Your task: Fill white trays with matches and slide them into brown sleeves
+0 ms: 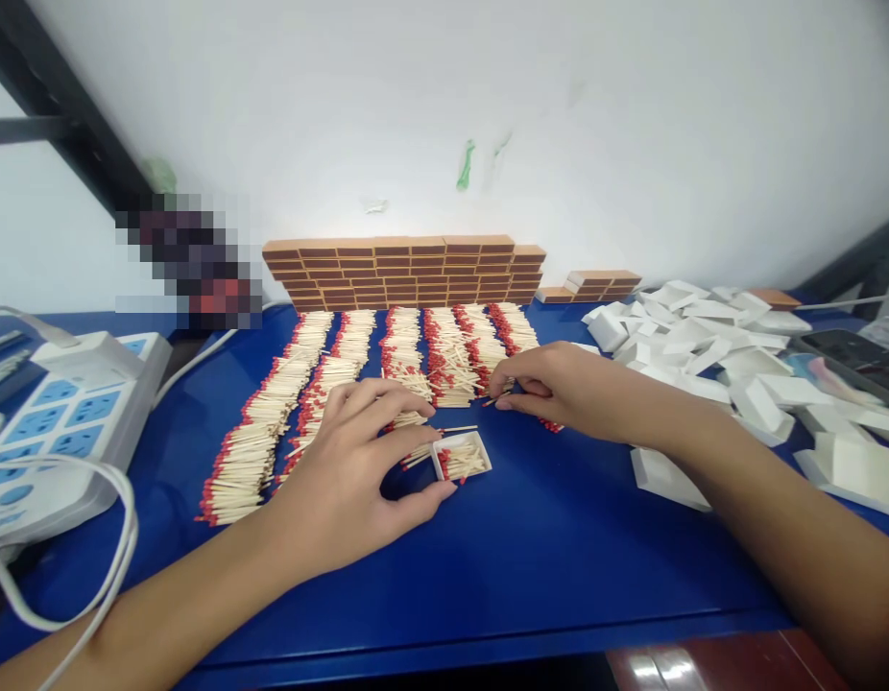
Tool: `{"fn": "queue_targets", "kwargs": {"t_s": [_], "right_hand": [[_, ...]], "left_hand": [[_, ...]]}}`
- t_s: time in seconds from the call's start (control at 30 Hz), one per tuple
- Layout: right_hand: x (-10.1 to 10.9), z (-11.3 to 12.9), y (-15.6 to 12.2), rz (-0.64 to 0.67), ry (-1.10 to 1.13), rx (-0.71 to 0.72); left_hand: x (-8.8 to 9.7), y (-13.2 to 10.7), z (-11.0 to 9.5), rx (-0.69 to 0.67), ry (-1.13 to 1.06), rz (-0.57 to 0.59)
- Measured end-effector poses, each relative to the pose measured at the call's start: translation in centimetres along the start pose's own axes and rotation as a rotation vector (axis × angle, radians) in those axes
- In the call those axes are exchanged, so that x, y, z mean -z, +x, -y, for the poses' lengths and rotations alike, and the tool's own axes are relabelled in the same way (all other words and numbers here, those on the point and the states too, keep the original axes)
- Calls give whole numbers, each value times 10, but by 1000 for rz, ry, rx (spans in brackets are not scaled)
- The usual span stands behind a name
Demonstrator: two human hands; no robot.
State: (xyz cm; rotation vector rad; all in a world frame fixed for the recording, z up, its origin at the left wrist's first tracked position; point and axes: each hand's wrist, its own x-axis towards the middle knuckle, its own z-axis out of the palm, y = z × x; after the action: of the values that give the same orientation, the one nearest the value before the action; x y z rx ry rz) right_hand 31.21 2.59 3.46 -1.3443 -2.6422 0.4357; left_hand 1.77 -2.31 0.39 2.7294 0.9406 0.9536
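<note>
A small white matchbox tray (462, 457), partly filled with red-headed matches, sits on the blue table. My left hand (358, 461) has its thumb and index finger at the tray's near and far left corners, gripping it lightly. The other fingers reach over a row of loose matches (405, 369). To the right, my right hand (552, 384) is closed in a pinch at the near end of the match rows. A match (489, 402) shows at its fingertips; how many it holds is hidden. One loose match (459, 428) lies just behind the tray.
Several rows of matches (250, 451) stretch toward the wall. Behind them stand stacked matchboxes (408, 274), with a smaller stack (603, 283) to the right. Empty white trays (754, 369) are heaped at right beside a phone (854, 360). A power strip (62, 422) with cables is at left.
</note>
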Motion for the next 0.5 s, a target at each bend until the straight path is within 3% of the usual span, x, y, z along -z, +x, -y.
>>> {"fn": "queue_targets", "kwargs": {"t_s": [0.27,0.5], "right_hand": [[-3,-8,0,-46,-31,-26],[-1,-4,0,-8,-36,-48]], "left_hand": [[1,0,1,4,12,-14],[-1,0,1,-2,12,-23]]}}
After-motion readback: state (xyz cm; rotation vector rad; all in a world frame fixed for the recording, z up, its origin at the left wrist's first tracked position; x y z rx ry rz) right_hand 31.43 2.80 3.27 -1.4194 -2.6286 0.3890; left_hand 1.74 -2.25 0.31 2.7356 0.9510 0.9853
